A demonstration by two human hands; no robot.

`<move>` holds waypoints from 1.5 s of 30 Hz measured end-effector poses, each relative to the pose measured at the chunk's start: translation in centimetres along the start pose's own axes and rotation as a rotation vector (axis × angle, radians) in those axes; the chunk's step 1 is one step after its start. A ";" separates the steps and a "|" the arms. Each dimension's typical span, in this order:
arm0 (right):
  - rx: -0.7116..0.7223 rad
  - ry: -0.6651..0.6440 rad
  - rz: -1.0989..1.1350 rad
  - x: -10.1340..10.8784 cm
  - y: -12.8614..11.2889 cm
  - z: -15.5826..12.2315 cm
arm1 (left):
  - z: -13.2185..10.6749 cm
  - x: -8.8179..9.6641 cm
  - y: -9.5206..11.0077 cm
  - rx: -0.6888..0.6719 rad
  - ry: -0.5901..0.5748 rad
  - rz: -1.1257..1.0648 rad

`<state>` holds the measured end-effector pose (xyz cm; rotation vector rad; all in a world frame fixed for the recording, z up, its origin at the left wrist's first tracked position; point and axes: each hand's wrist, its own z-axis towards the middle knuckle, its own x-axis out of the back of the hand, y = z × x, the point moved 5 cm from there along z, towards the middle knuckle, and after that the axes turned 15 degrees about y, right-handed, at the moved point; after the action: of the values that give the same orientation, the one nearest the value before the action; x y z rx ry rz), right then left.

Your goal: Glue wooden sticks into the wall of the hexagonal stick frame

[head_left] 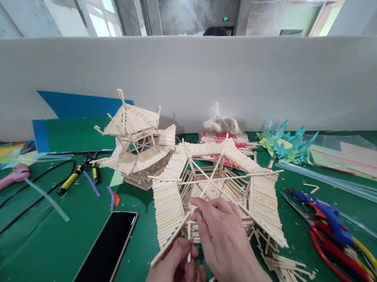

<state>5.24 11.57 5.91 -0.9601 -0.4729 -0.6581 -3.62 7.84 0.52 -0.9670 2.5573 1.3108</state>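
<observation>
In front of me stands a many-sided roof frame (168, 211) of thin wooden sticks, open in the middle, with bars crossing there. My left hand (181, 273) is at its near side, fingers closed on a short wooden stick (190, 236) held upright. My right hand (223, 238) reaches over the near edge. Its thumb and forefinger are pinched by the inner end of a slanting bar; what lies between them is hidden. Behind to the left is a finished-looking two-tiered stick pavilion (131, 119) with a pointed roof.
A phone (97, 267) lies left; a pink glue gun (5, 182) and wire strippers (73, 178) sit farther back. Loose sticks (289, 270), red-handled pliers (328, 243) and a blue glue gun (329, 214) are right. Behind are a folded-paper piece (287, 144) and a white partition (178, 76).
</observation>
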 end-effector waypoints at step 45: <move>0.013 0.005 0.000 -0.1 0.0 -0.2 | 0.0 -0.2 0.2 -0.021 0.008 0.000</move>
<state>5.19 11.48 5.74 -0.9464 -0.4722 -0.6567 -3.59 8.01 0.67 -0.9778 2.5540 1.3392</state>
